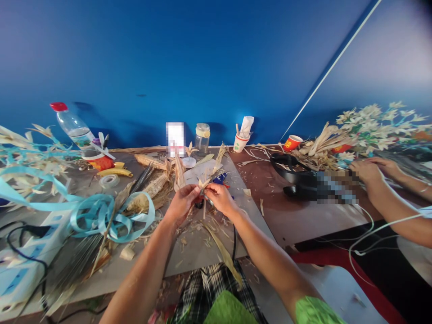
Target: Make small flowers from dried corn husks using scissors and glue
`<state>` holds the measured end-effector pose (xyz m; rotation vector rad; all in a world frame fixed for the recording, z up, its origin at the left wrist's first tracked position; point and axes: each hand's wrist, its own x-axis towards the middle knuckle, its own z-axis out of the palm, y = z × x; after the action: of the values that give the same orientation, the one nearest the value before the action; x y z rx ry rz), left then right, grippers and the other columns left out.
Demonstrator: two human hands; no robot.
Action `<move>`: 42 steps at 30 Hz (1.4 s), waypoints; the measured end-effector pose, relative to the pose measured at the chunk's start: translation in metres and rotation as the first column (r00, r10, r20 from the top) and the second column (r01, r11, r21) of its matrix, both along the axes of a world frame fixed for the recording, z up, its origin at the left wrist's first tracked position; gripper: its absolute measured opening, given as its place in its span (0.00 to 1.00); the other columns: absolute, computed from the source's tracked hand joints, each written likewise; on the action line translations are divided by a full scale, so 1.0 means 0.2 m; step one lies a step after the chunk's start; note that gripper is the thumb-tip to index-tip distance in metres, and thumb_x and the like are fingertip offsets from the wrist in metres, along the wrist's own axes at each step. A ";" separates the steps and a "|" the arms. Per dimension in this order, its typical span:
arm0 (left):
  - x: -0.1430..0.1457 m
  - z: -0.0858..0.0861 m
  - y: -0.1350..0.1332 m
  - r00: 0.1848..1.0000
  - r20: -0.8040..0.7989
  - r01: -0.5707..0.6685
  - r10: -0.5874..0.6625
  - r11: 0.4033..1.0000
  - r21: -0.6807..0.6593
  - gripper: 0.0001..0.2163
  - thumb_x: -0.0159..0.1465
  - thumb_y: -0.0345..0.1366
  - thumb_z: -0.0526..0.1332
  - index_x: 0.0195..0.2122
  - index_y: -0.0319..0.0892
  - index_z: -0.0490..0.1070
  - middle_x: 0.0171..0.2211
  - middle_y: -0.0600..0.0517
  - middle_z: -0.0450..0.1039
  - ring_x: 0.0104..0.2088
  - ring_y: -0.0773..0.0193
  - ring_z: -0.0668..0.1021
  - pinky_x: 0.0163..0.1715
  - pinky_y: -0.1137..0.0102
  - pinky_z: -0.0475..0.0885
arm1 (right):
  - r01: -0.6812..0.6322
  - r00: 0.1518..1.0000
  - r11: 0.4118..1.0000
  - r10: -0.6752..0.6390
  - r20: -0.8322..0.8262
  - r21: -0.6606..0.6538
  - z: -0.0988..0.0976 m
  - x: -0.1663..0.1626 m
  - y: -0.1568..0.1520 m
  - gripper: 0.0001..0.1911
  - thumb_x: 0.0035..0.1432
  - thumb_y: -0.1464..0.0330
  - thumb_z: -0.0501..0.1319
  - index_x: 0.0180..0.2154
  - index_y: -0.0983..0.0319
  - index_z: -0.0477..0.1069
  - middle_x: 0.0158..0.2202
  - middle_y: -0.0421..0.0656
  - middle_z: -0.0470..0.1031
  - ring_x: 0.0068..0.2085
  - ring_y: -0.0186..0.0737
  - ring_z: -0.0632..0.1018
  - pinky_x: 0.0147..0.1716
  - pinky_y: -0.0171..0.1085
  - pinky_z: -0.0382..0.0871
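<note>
Over the table, my left hand (183,201) and my right hand (222,199) meet, fingers pinched around a small corn-husk flower (203,183). Its pale pointed petals stick up between my fingertips, and a thin stem seems to hang below them. My fingers cover most of the lower part. Just beyond lie a strip of dried husk (221,155) and a blue packet (220,178). To the left are corn cobs (155,186) with husks, and a long dry husk leaf (219,247) curves over the near table edge.
Light-blue ribbon (97,216) lies coiled at left beside a white power strip (43,252). A bottle (76,126), a jar (202,137) and a paper cup (241,141) stand near the blue wall. At right are a black headset-like device (297,180) and a co-worker's hands (369,171).
</note>
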<state>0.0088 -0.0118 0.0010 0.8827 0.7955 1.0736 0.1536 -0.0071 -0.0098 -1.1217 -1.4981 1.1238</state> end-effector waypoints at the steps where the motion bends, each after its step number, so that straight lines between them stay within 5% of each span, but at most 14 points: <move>1: 0.00 0.00 0.00 1.000 -0.015 0.022 -0.022 1.000 0.003 0.15 0.46 0.41 0.70 0.32 0.37 0.76 0.29 0.50 0.75 0.27 0.68 0.74 0.32 0.73 0.68 | -0.003 0.999 1.000 0.002 0.040 0.016 0.00 0.00 0.00 0.11 0.51 0.65 0.57 0.28 0.65 0.72 0.23 0.38 0.67 0.25 0.30 0.65 0.26 0.30 0.60; 13: 0.00 -0.02 0.01 0.996 0.035 0.079 -0.079 0.997 0.002 0.12 0.47 0.36 0.70 0.32 0.37 0.77 0.29 0.49 0.76 0.30 0.68 0.74 0.33 0.73 0.68 | -0.037 0.984 0.996 0.022 0.179 0.080 0.00 0.02 0.00 0.11 0.52 0.67 0.55 0.29 0.66 0.73 0.25 0.39 0.70 0.27 0.31 0.67 0.28 0.29 0.60; 26: 0.01 -0.02 0.02 0.992 0.123 0.033 -0.021 0.995 -0.094 0.11 0.43 0.32 0.72 0.27 0.36 0.74 0.26 0.51 0.73 0.25 0.72 0.73 0.26 0.76 0.66 | 0.115 0.955 0.992 -0.126 0.267 0.055 0.02 -0.01 0.00 0.11 0.50 0.66 0.58 0.21 0.66 0.70 0.18 0.38 0.67 0.23 0.31 0.65 0.23 0.29 0.56; 42: 0.00 -0.02 0.04 0.996 -0.038 -0.075 0.075 0.997 -0.003 0.12 0.44 0.36 0.70 0.28 0.39 0.70 0.24 0.56 0.70 0.25 0.71 0.71 0.28 0.75 0.65 | -0.013 0.980 0.999 0.004 0.197 0.048 0.03 0.02 -0.01 0.08 0.49 0.68 0.60 0.28 0.66 0.74 0.25 0.38 0.73 0.27 0.31 0.69 0.27 0.29 0.59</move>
<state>0.0096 -0.0045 -0.0023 0.8772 0.8681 1.1235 0.1576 -0.0095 -0.0029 -1.2219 -1.6751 0.9990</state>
